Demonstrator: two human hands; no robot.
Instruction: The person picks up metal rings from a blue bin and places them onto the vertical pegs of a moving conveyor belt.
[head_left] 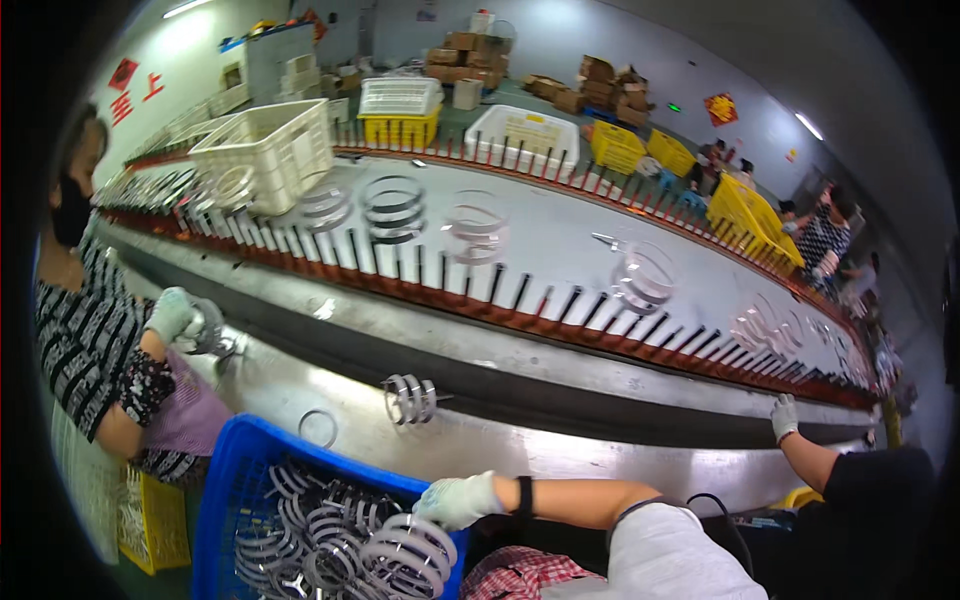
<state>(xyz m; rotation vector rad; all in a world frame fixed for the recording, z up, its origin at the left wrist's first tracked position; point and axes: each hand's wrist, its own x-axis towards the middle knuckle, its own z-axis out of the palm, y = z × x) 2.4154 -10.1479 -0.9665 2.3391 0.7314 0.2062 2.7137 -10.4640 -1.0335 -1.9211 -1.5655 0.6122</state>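
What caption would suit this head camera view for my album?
A gloved left hand reaches into a blue crate of metal rings beside a conveyor.

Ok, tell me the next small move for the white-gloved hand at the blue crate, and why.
Probably lower the right hand and close its fingers on the stack of grey metal rings just beneath it. The hand sits at the rim of the blue plastic crate, seemingly holding nothing, and that stack lies uppermost and nearest.
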